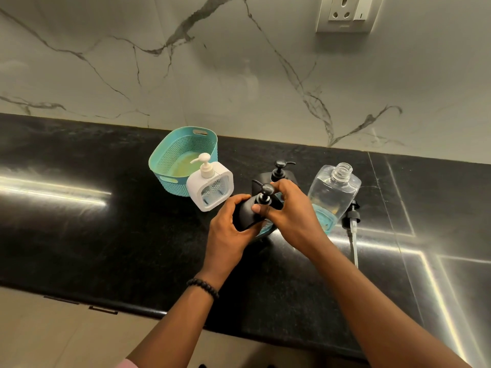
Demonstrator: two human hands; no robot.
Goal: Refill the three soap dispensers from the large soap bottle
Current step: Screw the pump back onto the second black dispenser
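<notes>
A black soap dispenser (245,212) stands at the middle of the black counter. My left hand (230,229) grips its body from the left. My right hand (289,211) pinches the collar of its black pump head (265,191), thumb in front. Behind it stands a second black dispenser (279,171), mostly hidden by my right hand. A white square dispenser (211,185) with a clear window and white pump stands to the left. The large clear soap bottle (333,192) stands uncapped on the right, a little blue soap at its bottom. Its black pump (351,221) lies beside it.
A teal perforated basket (183,155) sits behind the white dispenser, near the marble wall. A wall socket (345,13) is at the upper right. The counter's front edge (127,305) runs below my forearms, with cabinet fronts under it.
</notes>
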